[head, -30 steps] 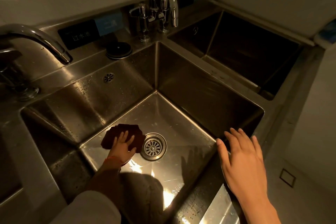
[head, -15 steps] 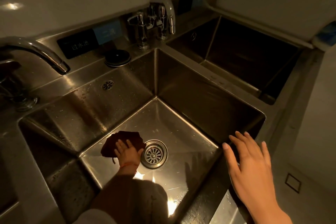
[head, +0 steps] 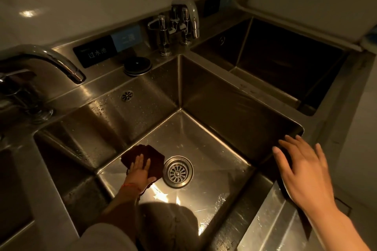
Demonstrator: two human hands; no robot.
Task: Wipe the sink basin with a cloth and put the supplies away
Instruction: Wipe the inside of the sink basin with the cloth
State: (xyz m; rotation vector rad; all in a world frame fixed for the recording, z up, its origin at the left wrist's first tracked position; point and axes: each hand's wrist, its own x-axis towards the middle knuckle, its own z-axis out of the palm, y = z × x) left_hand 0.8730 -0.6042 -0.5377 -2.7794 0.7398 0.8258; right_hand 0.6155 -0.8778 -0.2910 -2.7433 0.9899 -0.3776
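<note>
A deep stainless steel sink basin (head: 214, 144) fills the middle of the view, with a round drain strainer (head: 177, 171) in its floor. A dark brown cloth (head: 142, 154) lies flat on the basin floor just left of the drain. My left hand (head: 140, 170) presses on the cloth with straight, spread fingers. My right hand (head: 302, 167) hovers with relaxed, spread fingers over the basin's front right rim and holds nothing.
A curved faucet (head: 51, 61) arches in from the left. More taps (head: 177, 24) stand at the back, beside a black round stopper (head: 137, 65) on the ledge. A second basin (head: 285, 63) lies at the back right. Water drops cover the back wall.
My left hand has slid the cloth slightly to the right, closer to the drain. My right hand has drifted a little right along the rim, fingers still spread.
</note>
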